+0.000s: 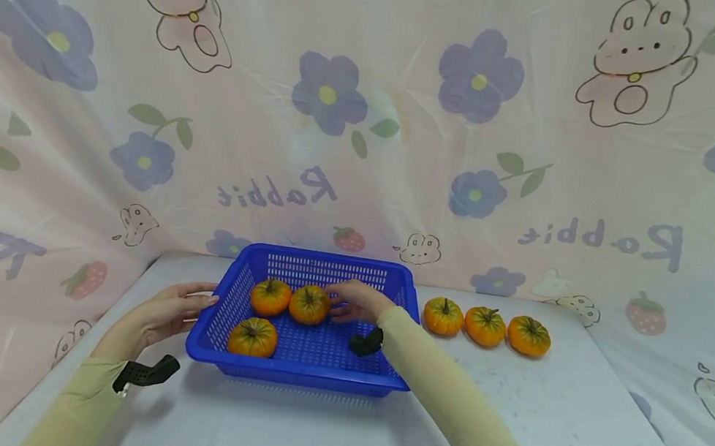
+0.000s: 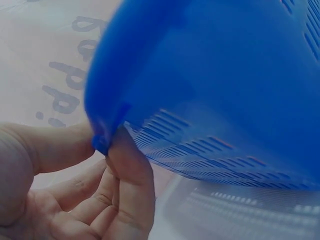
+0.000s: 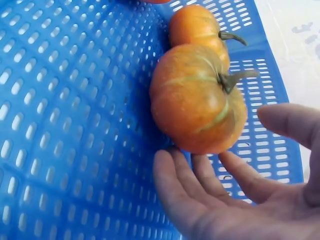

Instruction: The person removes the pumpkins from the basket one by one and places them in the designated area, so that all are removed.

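Observation:
A blue plastic basket (image 1: 297, 369) with slotted walls stands on the table. My left hand (image 1: 165, 313) pinches its left rim between thumb and fingers, as the left wrist view shows at the basket edge (image 2: 102, 142). Inside the basket are three small orange pumpkins: one at the back left (image 1: 269, 297), one beside it (image 1: 310, 305) and one at the front left (image 1: 252, 337). My right hand (image 1: 357, 301) reaches in beside the second pumpkin (image 3: 197, 105). Its fingers are spread at the pumpkin's near side, with the thumb apart from it; whether the fingertips touch it I cannot tell.
Right of the basket, three more pumpkins stand in a row on the white table (image 1: 509, 402): a near one (image 1: 442, 316), a middle one (image 1: 485, 327) and a far-right one (image 1: 529, 336). A printed curtain (image 1: 390, 168) hangs behind and at the sides.

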`<state>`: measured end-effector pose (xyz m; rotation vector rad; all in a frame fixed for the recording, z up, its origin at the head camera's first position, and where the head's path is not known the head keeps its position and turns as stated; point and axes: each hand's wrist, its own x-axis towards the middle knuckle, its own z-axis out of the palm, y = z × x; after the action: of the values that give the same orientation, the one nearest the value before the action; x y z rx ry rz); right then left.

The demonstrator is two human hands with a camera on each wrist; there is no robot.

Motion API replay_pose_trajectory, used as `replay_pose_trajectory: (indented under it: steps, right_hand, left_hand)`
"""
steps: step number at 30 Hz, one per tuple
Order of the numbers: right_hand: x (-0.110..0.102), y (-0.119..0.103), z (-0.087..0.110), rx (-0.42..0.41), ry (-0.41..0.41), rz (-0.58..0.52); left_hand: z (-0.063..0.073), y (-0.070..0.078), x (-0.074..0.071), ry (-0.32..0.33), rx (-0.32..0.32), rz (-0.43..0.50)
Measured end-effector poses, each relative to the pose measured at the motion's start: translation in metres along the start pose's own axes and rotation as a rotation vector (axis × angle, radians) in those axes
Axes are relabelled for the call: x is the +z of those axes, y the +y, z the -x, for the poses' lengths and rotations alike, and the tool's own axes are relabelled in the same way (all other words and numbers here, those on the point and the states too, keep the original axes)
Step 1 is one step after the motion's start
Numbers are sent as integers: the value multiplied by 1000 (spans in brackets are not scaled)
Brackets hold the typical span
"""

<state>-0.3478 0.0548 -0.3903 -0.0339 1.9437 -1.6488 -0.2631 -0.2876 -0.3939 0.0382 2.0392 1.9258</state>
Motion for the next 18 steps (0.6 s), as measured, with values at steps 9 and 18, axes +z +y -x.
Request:
replay_pose_trajectory:
  steps: [9,18]
  right_hand:
    - [2,3,1,-21,-50,86]
    - [2,5,1,-11,-70,104]
  left_hand:
    - [-1,1,0,-20,1,8]
    - [-1,3,1,-4,-4,1]
